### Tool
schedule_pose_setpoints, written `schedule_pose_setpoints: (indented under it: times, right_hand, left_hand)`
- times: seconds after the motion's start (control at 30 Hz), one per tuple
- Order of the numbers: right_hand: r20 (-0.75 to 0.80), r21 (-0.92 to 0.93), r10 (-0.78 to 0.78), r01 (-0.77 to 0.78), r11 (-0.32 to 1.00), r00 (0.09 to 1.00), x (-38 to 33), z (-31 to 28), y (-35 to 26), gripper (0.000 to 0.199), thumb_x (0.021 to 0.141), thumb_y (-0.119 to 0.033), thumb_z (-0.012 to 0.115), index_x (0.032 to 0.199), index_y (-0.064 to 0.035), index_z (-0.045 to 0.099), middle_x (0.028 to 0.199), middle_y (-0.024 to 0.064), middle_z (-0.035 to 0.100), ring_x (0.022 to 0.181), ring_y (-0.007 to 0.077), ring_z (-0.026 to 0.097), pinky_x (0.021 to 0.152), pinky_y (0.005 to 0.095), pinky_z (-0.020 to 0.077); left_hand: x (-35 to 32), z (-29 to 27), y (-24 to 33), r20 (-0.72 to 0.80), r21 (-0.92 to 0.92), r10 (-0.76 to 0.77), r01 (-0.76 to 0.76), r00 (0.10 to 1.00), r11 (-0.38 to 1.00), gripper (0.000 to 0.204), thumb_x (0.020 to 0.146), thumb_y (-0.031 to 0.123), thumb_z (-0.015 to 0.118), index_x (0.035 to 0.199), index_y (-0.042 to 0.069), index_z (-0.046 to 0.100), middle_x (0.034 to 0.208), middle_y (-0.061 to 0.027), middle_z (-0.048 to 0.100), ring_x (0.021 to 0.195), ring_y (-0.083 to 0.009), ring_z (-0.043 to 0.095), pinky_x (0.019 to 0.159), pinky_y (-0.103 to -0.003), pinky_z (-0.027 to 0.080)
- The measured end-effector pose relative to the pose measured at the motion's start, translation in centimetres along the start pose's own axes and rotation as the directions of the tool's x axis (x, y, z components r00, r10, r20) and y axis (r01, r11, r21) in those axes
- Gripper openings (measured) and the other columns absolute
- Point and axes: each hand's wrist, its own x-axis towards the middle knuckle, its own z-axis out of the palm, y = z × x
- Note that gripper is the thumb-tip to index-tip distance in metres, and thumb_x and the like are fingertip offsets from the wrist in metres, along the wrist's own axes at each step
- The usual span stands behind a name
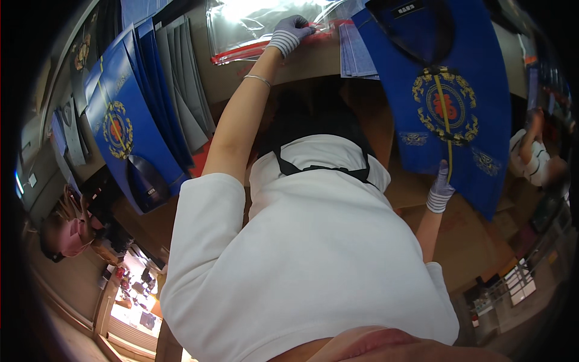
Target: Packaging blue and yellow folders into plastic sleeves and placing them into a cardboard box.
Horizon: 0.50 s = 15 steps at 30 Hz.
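A brown worktop point(313, 60) carries blue flat boxes with gold emblems. The left hand point(294, 30), gloved, has its fingers pinched on the red-edged strip of a clear plastic bag point(253, 24). The right hand point(442, 188) touches a large blue box point(476, 90); whether its fingers grip cannot be told.

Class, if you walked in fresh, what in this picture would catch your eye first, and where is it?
The big blue panel with a gold and red emblem at upper right, with the gloved right hand at its lower edge. At top centre, the gloved left hand presses a clear plastic bag with a red strip.
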Motion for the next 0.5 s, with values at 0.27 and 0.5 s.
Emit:
schedule_pose_setpoints:
  times: [0.27, 0.5]
  right_hand:
    - [-0.003, 0.019, 0.132, -0.132, 0.991, 0.991, -0.8, -0.8, 1.2, 0.029, 0.079, -0.010, 0.065, 0.103, 0.0040, 0.057, 0.105, 0.0113, 0.059, 0.088, 0.0207, 0.057, 0.082, 0.0308, 0.0447]
    - [0.210, -0.090, 0.011, 0.008, 0.996, 0.978, 0.6, 3.4, -5.4, 0.025, 0.083, -0.016, 0.061, 0.101, 0.0014, 0.059, 0.096, 0.0115, 0.063, 0.081, 0.0208, 0.059, 0.076, 0.0290, 0.0451]
  left_hand:
    - [-0.4, -0.5, 2.2, 0.155, -0.240, -0.212, 0.245, 0.965, 0.940, 0.018, 0.076, 0.017, 0.065, 0.088, 0.003, 0.067, 0.077, -0.0044, 0.066, 0.069, -0.0108, 0.059, 0.066, -0.022, 0.047]
    - [0.2, 0.2, 2.1, -0.007, 0.119, -0.194, 0.193, 0.981, 0.974, 0.025, 0.074, 0.029, 0.062, 0.083, 0.008, 0.068, 0.072, -0.0098, 0.066, 0.066, -0.0177, 0.062, 0.068, -0.028, 0.048]
